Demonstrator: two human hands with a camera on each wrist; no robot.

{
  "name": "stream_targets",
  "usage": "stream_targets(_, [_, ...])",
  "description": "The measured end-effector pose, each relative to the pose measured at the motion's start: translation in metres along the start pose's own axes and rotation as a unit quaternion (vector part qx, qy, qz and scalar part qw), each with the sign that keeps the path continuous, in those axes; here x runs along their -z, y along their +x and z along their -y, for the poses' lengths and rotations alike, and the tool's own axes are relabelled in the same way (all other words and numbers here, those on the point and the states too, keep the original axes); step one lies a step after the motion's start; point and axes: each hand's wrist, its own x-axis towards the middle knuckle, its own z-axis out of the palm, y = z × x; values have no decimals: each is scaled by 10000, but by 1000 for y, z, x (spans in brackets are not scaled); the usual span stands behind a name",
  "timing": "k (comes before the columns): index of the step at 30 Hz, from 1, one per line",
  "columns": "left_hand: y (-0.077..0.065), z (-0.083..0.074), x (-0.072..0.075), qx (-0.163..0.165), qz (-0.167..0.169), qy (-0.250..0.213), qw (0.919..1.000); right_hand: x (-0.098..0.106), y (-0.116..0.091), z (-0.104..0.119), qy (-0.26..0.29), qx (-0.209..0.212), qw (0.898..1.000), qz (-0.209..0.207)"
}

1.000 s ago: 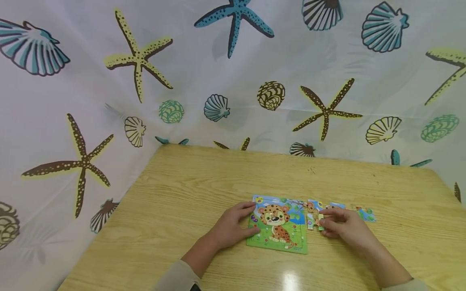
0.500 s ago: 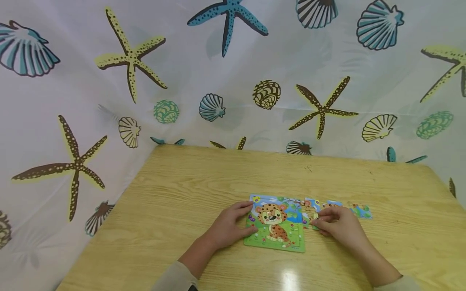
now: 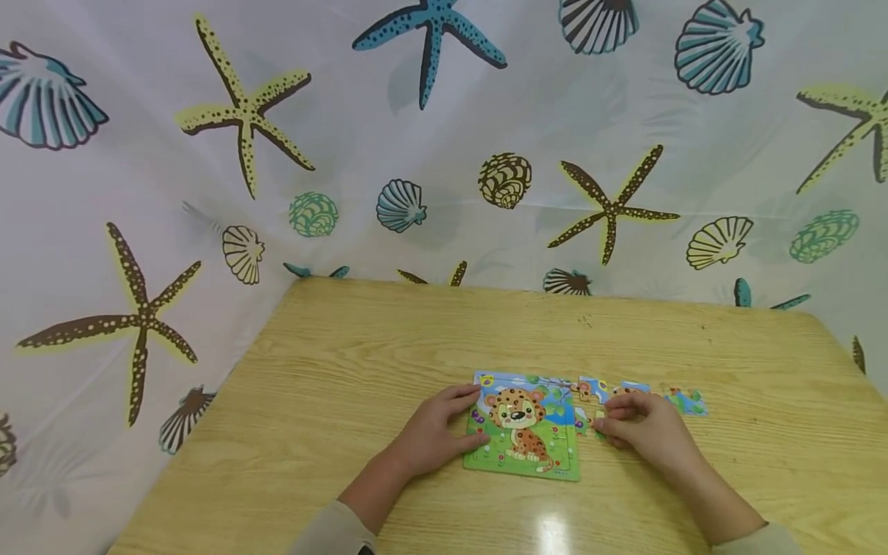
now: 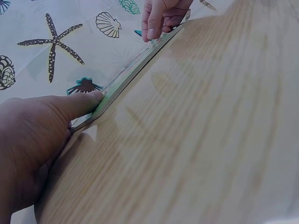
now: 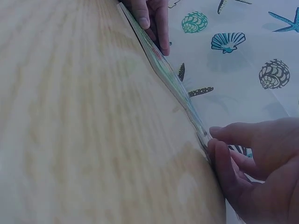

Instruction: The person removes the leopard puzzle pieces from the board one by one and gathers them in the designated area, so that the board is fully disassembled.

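Note:
A square jigsaw puzzle (image 3: 520, 443) with a seated leopard cub lies flat on the wooden table. At its left edge is my left hand (image 3: 440, 432), thumb on the board's face and fingers along the upper left side. In the left wrist view the thumb presses on the board's green rim (image 4: 110, 95). To the right of the puzzle, my right hand (image 3: 645, 432) pinches a small puzzle piece (image 3: 580, 422) between thumb and fingers. That piece lies right at the board's right edge, its right part covered by the fingertips.
Another loose piece (image 3: 592, 388) lies just above the pinched one. Further right, a blue-topped piece (image 3: 634, 387) is partly behind my right hand, and a green and blue piece (image 3: 687, 401) lies beyond it. A shell-and-starfish curtain (image 3: 444, 154) borders the table (image 3: 347, 339).
My right hand has slid the pinched piece slightly left, up to the board's edge. The left hand stays on the board. The whole head view has shifted a little.

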Motion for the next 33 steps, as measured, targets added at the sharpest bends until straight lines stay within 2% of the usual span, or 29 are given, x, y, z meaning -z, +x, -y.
stream_targets(7, [0,0,2,-62,-64,41,10000,2,0,1,384,6,9990,218])
stream_targets(13, [2,-1,2,-84,40,27,10000,5,0,0,587,-19,9979,268])
stream_targets(22, [3,-1,-2,-66,115,10,9999,-2,-3,12,386,260,9983,364])
stream_targets(30, [0,2,-2,26,52,-28,10000,-22,2,32,519,464,9906,1181])
stream_targets(33, [0,2,-1,44,59,-80,9999,-31,6,38,607,493,9875,1372])
